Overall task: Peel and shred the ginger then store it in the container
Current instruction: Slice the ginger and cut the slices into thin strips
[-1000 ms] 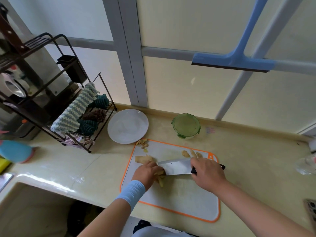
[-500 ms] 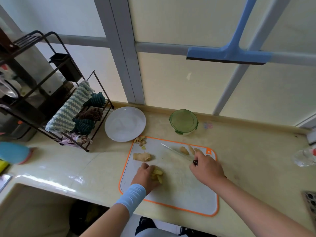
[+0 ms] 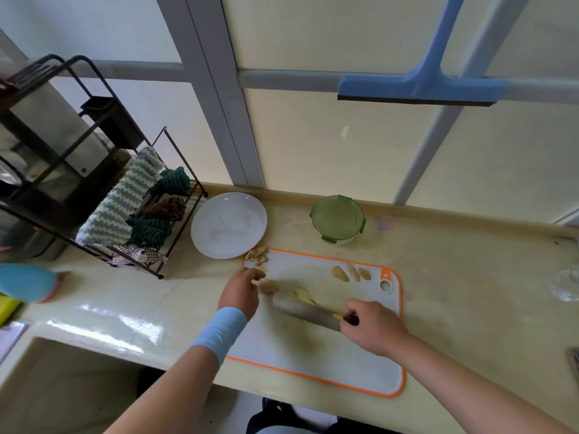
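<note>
Right hand [image 3: 372, 327] clenches the knife [image 3: 307, 311], left hand [image 3: 241, 289] loose by a ginger chunk [image 3: 268, 286]. Few slices [image 3: 302, 296] cut, no shreds yet; container [image 3: 337, 219] at 12 o'clock lidded.

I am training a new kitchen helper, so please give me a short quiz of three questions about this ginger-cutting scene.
1. True or false: the green container has its lid on.
2. What does the right hand grip? A a peeler; B the knife; C a spoon.
3. Fill in: the ginger peels lie at the cutting board's far-___ corner.
Key: 1 true; 2 B; 3 left.
</note>
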`<state>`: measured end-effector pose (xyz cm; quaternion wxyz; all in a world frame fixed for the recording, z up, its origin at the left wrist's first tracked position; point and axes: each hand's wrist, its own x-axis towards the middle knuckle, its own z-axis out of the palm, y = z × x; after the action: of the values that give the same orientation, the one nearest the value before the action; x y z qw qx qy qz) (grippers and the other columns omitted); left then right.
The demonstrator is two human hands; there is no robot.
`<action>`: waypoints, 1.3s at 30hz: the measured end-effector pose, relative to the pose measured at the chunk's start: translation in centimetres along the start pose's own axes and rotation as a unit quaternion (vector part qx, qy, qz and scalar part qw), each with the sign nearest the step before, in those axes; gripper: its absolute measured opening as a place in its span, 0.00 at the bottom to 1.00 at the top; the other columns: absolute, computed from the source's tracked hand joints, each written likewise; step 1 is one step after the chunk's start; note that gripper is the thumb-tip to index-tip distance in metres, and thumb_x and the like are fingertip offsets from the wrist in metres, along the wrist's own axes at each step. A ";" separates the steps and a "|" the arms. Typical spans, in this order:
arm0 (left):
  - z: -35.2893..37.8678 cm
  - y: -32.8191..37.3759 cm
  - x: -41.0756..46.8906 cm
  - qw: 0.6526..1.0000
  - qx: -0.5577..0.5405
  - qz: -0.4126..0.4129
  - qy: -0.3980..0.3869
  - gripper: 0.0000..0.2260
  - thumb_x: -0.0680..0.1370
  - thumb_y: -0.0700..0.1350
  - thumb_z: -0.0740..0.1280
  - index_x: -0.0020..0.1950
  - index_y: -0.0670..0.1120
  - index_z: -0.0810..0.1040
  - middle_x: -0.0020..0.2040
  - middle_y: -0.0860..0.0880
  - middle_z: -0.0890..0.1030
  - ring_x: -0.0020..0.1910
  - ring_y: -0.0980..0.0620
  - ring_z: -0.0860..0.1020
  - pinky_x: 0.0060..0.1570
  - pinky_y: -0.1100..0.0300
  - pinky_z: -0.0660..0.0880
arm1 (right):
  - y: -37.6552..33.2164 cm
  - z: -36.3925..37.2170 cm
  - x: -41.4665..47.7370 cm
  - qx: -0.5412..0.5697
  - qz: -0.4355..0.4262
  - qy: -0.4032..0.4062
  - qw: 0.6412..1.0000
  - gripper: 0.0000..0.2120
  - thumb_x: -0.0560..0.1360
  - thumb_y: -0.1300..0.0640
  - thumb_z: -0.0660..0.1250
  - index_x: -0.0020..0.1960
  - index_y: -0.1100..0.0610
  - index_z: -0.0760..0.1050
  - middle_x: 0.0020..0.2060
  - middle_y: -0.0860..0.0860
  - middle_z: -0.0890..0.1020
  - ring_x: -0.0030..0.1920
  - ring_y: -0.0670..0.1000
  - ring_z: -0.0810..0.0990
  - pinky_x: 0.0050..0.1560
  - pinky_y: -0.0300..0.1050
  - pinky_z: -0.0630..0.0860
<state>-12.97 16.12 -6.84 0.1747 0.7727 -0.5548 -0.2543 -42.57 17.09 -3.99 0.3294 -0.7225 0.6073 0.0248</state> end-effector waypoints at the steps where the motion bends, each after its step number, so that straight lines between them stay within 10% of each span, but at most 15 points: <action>1: -0.4 -0.6 0.3 0.999 0.038 0.014 -0.007 0.19 0.75 0.32 0.62 0.58 0.50 0.81 0.59 0.51 0.77 0.54 0.48 0.78 0.57 0.58 0.74 | -0.1 0.5 0.1 -0.012 -0.020 -0.016 1.000 0.09 0.71 0.45 0.63 0.42 0.50 0.71 0.36 0.47 0.79 0.40 0.52 0.78 0.39 0.45 0.73; 5: -0.5 -2.2 1.1 0.979 0.165 0.078 -0.090 0.24 0.76 0.37 0.67 0.71 0.51 0.74 0.67 0.52 0.74 0.67 0.47 0.70 0.65 0.55 0.70 | 0.2 1.9 0.6 -0.069 -0.063 -0.019 0.995 0.08 0.74 0.46 0.60 0.47 0.49 0.72 0.41 0.48 0.82 0.44 0.55 0.79 0.42 0.46 0.73; 10: 0.4 -2.5 1.9 0.970 0.213 0.075 -0.086 0.18 0.77 0.48 0.69 0.67 0.51 0.76 0.59 0.48 0.77 0.60 0.43 0.73 0.57 0.51 0.72 | 1.1 1.4 1.7 -0.073 -0.034 0.044 0.996 0.08 0.76 0.45 0.60 0.50 0.49 0.73 0.40 0.49 0.83 0.44 0.54 0.81 0.40 0.46 0.73; 27: 0.7 -3.7 -4.1 0.993 0.019 0.013 -0.116 0.18 0.71 0.44 0.75 0.61 0.49 0.80 0.53 0.52 0.79 0.53 0.53 0.76 0.57 0.68 0.69 | -3.1 2.0 3.8 -0.030 -0.020 0.043 0.998 0.05 0.79 0.48 0.60 0.46 0.48 0.68 0.37 0.47 0.79 0.41 0.53 0.79 0.33 0.45 0.69; 39: 1.7 -6.4 -5.5 0.994 -0.017 0.069 -0.080 0.21 0.69 0.44 0.73 0.63 0.49 0.80 0.55 0.53 0.77 0.57 0.50 0.75 0.60 0.60 0.72 | -5.2 4.3 3.0 -0.028 -0.037 -0.001 0.999 0.12 0.81 0.46 0.57 0.43 0.52 0.68 0.35 0.49 0.77 0.39 0.54 0.76 0.34 0.46 0.70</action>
<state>-10.47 23.36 -10.62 0.1598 0.7066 -0.6146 -0.3123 -35.59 16.92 -6.36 0.3105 -0.7533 0.5790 0.0304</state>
